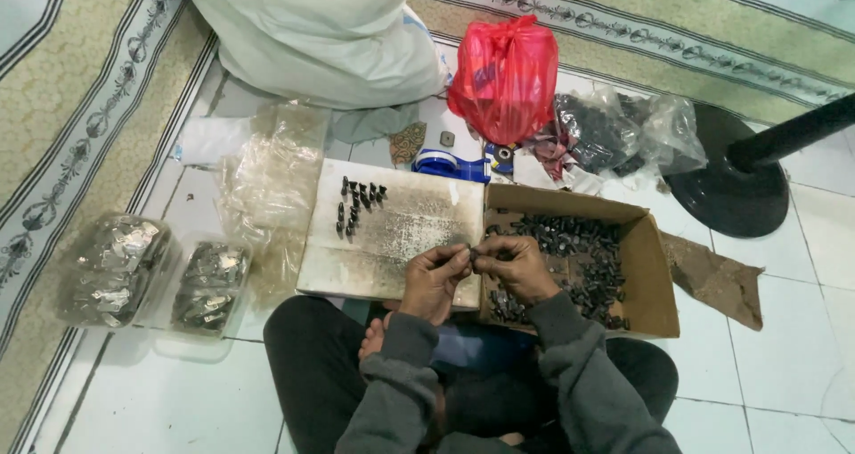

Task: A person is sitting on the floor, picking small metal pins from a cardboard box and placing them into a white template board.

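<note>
Left hand (434, 274): pinching a small dark part (471, 254) (too tiny to identify).
Right hand (517, 267): gripping the same part, fingertips meeting.
Cardboard box (643, 267): holding blurred black pieces (583, 258).

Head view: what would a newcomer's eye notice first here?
First the bright red bag, knotted at the top, at the far edge of the floor tiles. Then the two hands, left hand and right hand, meeting over a small dark part between a pale board and a cardboard box full of such parts. A few parts stand in rows on the board's far left corner.
</note>
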